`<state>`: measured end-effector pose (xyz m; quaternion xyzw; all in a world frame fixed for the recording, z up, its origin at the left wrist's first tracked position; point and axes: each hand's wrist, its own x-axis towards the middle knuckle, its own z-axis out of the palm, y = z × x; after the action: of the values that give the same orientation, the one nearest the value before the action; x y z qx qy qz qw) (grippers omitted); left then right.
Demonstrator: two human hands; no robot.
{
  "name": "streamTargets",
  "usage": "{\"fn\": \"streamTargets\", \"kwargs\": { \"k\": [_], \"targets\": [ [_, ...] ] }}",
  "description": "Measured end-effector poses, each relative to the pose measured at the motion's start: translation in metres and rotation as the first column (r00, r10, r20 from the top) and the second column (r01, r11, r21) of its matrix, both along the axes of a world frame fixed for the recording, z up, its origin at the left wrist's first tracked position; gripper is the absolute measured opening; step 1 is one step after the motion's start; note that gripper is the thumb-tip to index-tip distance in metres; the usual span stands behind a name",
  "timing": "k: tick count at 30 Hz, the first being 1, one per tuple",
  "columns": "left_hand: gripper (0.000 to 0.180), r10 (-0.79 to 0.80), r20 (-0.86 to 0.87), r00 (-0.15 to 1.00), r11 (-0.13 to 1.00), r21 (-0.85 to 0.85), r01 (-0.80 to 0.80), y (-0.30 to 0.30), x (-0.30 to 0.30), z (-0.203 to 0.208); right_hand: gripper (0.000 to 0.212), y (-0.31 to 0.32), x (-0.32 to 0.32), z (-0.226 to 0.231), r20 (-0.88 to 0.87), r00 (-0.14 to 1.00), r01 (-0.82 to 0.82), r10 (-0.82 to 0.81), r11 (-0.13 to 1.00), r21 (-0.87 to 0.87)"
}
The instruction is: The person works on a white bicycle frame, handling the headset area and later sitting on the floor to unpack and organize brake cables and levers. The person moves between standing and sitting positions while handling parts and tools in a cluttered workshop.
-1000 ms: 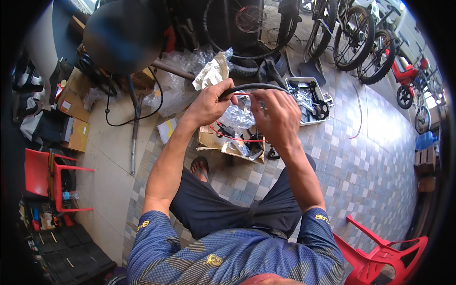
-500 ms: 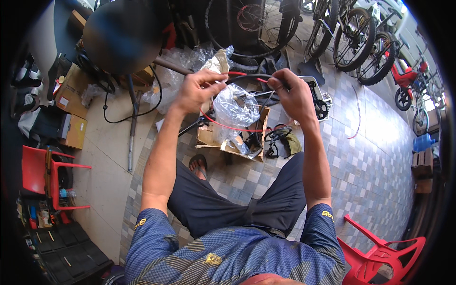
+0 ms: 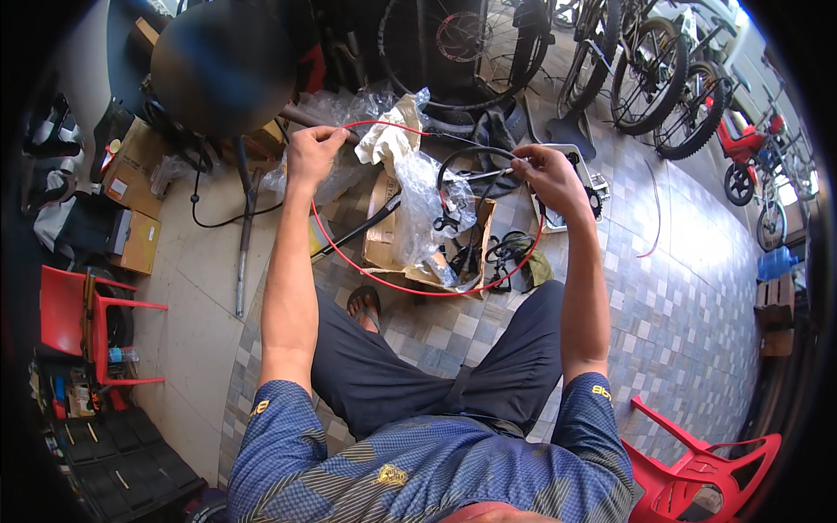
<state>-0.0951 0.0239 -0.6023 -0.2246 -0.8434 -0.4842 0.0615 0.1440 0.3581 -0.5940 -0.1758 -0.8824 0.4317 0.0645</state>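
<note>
Out at the left, my left hand (image 3: 315,157) is closed, pinching a thin red cable housing (image 3: 422,292). The housing sags in a wide loop between my hands, and a short stretch of it reaches right from my left fingers. From that stretch's end a thin bare wire (image 3: 458,139) runs toward my right hand. My right hand (image 3: 554,179) is closed around a black cable (image 3: 453,159), which curves down over an open cardboard box (image 3: 379,247). The red loop's other end rises to below my right hand; whether its fingers hold it I cannot tell.
Clear plastic wrapping (image 3: 418,209) and black parts fill the box. A white tray (image 3: 562,222) with a crankset stands right of it. Bicycles (image 3: 649,74) line the far right. Red chairs stand at left (image 3: 65,309) and lower right (image 3: 697,471).
My left hand has moved left, away from my right hand, with the red housing. The red loop has widened and hangs lower. Bare wire now shows between the hands.
</note>
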Motion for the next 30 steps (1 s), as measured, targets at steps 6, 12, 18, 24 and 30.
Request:
{"fn": "streamTargets", "kwargs": {
  "k": [6, 12, 18, 24, 30],
  "targets": [
    [0.023, 0.221, -0.100, 0.970, 0.975, 0.053, -0.217, -0.011, 0.001, 0.019, 0.043, 0.009, 0.015, -0.039, 0.039, 0.998, 0.042, -0.054, 0.966, 0.256],
    [0.016, 0.314, 0.342, 0.886, 0.805, 0.398, -0.439, -0.047, -0.028, 0.005, 0.028, 0.052, 0.036, -0.085, 0.102, 0.964, 0.259, -0.244, 0.948, -0.183],
    [0.017, 0.072, 0.703, 0.708, 0.629, 0.518, -0.579, -0.060, -0.050, -0.013, 0.040, 0.064, 0.058, -0.102, -0.092, 0.986, 0.031, -0.142, 0.689, -0.724],
    [0.005, -0.071, 0.757, 0.650, 0.477, 0.598, -0.644, -0.099, -0.086, -0.049, 0.042, 0.071, 0.075, -0.106, -0.182, 0.976, -0.048, -0.122, 0.689, -0.723],
    [0.006, -0.230, 0.695, 0.681, 0.440, 0.699, -0.564, -0.085, -0.100, -0.069, 0.032, 0.098, 0.074, -0.135, -0.118, 0.955, 0.209, -0.272, 0.900, -0.382]
  ]
}}
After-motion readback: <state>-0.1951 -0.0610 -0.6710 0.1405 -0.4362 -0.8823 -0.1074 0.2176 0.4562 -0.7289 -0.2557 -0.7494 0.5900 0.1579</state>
